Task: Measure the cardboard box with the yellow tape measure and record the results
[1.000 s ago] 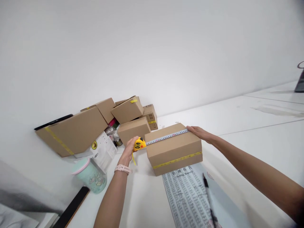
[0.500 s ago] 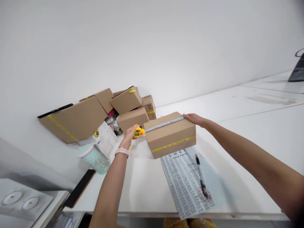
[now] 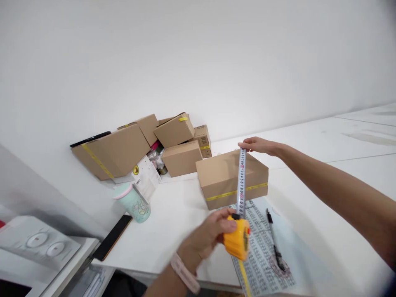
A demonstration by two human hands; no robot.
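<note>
A brown cardboard box (image 3: pixel 221 175) with a yellow strip of tape stands on the white table (image 3: pixel 324 173). My left hand (image 3: pixel 207 237) is closed on a yellow tape measure (image 3: pixel 237 243), held above the table in front of the box. Its white blade (image 3: pixel 241 181) runs up over the box top to the far edge. There my right hand (image 3: pixel 258 145) pinches the blade's end at the box's back right corner. A pink watch strap sits on my left wrist.
A printed sheet (image 3: pixel 262 247) with a black pen (image 3: pixel 274 243) lies in front of the box. Several cardboard boxes (image 3: pixel 139 144) are piled against the wall at the left, with a mint cup (image 3: pixel 133 202) and a black phone (image 3: pixel 111 237) near the table edge.
My left hand has swung the tape measure from the box's left end to the front, toward me. The blade now crosses the box front to back instead of along its length.
</note>
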